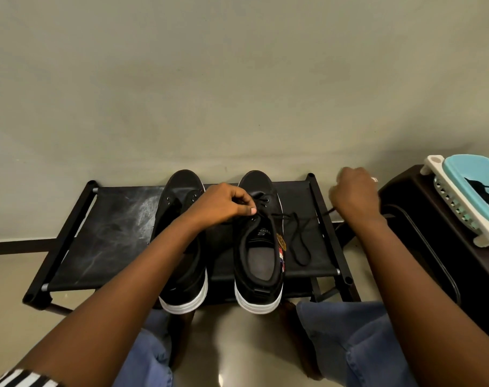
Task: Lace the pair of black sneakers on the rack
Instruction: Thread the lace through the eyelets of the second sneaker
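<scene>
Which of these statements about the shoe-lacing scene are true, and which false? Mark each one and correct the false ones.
1. Both black sneakers stand on the rack. True.
2. The left hand pinches the lace at the right-hand sneaker's eyelets. True.
3. The right hand rests flat on the rack. False: it is raised beside the rack, fingers curled, pulling the lace end.
4. The left-hand sneaker is fully laced. False: its visible eyelets are empty.
5. A blue basket sits at the right. True.

Black sneakers (218,241) with white soles on a black rack (106,236); blue trousers (346,344); black-and-white striped sleeve (22,379).
</scene>
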